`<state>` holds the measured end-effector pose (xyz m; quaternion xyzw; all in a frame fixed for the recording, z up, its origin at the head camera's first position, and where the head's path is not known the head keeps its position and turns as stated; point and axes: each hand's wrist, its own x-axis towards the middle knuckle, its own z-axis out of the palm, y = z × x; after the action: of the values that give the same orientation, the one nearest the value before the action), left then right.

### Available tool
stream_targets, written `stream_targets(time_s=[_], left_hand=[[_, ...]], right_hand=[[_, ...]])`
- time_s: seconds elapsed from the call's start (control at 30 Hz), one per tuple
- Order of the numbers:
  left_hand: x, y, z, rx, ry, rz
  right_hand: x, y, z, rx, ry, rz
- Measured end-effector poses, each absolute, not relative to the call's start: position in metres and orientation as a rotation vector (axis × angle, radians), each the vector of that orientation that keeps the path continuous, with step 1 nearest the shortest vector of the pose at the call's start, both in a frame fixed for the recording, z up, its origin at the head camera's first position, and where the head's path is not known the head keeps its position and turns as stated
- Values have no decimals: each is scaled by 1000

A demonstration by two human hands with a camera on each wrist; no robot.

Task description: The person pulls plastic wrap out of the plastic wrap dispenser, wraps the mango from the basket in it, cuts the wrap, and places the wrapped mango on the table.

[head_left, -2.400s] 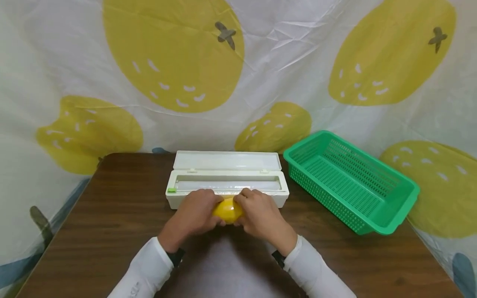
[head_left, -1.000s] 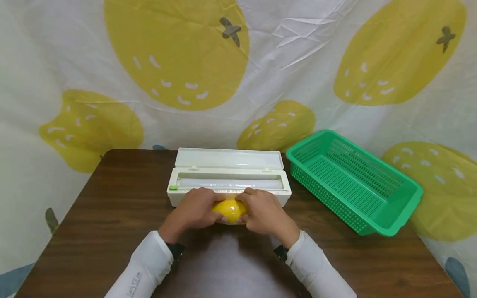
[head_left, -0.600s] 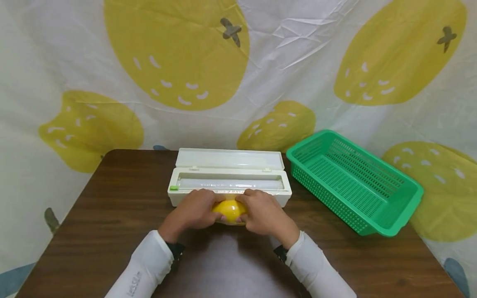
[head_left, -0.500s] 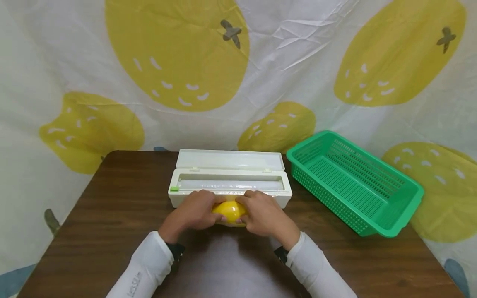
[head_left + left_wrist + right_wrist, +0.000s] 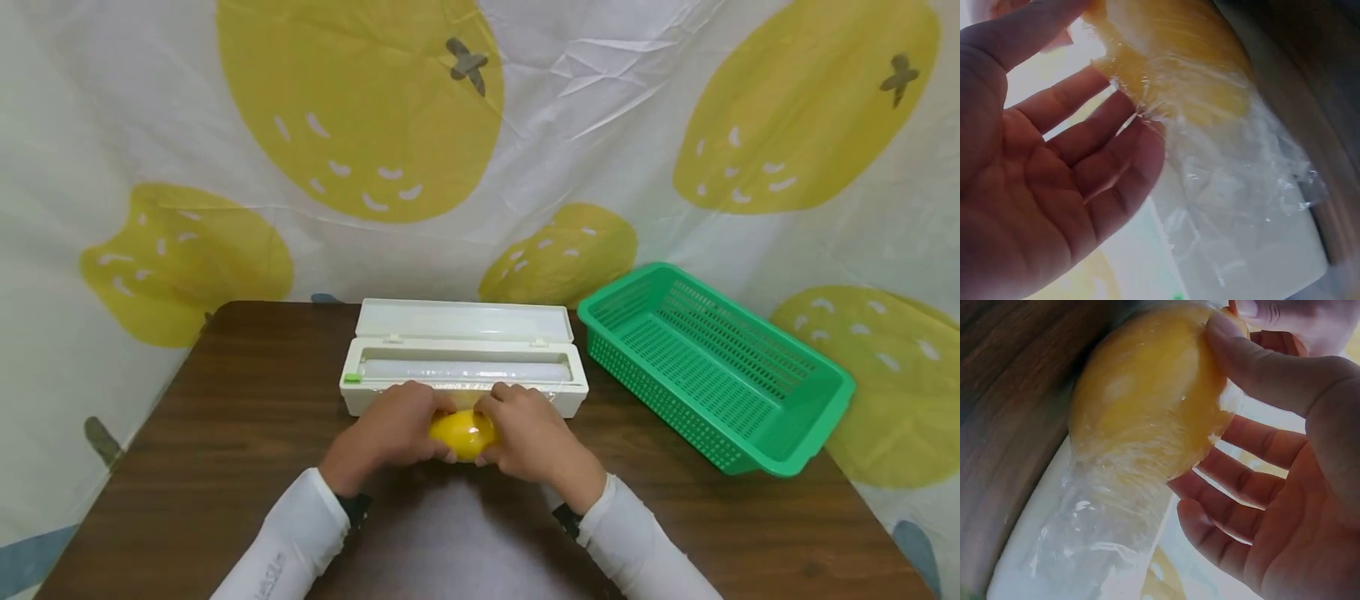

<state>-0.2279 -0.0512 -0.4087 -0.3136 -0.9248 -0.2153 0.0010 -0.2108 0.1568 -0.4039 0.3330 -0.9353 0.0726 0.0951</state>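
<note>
A smooth oval yellow fruit point(image 5: 463, 434) is covered in shiny cling film, in front of a white cling film dispenser point(image 5: 465, 350). My left hand point(image 5: 393, 427) holds its left end and my right hand point(image 5: 528, 433) its right end, thumbs on the near side and fingers toward the box. Crinkled cling film point(image 5: 1229, 181) runs from the fruit to the dispenser in the left wrist view, with the left fingertips at its edge. In the right wrist view the right thumb presses on the film-covered fruit point(image 5: 1147, 394), and the fingertips touch its far side.
The dispenser's lid point(image 5: 465, 319) stands open at the back, with the film roll point(image 5: 465, 369) inside and a green slider point(image 5: 352, 378) at its left. A green perforated basket point(image 5: 712, 367) sits to the right on the brown table point(image 5: 247, 433). A lemon-print cloth point(image 5: 540, 125) hangs behind.
The fruit has come slightly toward me and turned, its film now smoother over the top. Both hands have shifted with it, fingers moving their hold. Dispenser and basket stay put.
</note>
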Motion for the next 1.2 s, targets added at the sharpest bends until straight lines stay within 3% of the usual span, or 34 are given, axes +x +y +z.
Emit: stream_targets(time_s=[0.37,0.83,0.97,1.2], left_hand=[[-219,-46,-410,-930,-2876,-421],[-214,-46,-402,-910,-2941,-448],[-218,-62,-389,-890,-2907,-548],[-238,-121,-375,-623,-2854,-758]], right_hand=[[-209,161,-395,981,-2788,228],[-209,161,-401,1007,-2848,251],[-207,163,-397,1003,-2873,281],[-205,170,-382,964,-2802,383]])
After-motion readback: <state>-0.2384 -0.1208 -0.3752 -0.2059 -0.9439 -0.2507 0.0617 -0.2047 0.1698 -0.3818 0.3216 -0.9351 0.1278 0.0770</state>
